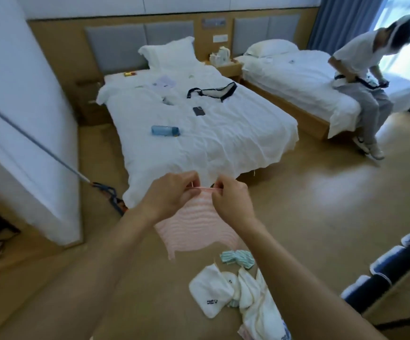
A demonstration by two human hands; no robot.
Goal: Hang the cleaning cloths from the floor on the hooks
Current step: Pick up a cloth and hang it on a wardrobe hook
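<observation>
A pink striped cloth [194, 227] hangs in front of me above the floor. My left hand [172, 192] pinches its top edge on the left, and my right hand [231, 200] pinches the same edge on the right. Below on the wooden floor lies a small teal striped cloth [238, 257]. Nearer to me sits a pile of white cloths [233, 293], one with dark lettering. No hooks are in view.
A white bed [199, 133] with a blue bottle [165, 130], a phone and other small items stands just ahead. A mop [108, 192] leans by the white wall at left. A person [363, 77] sits on the second bed at right. Dark chairs [395, 261] stand at the right edge.
</observation>
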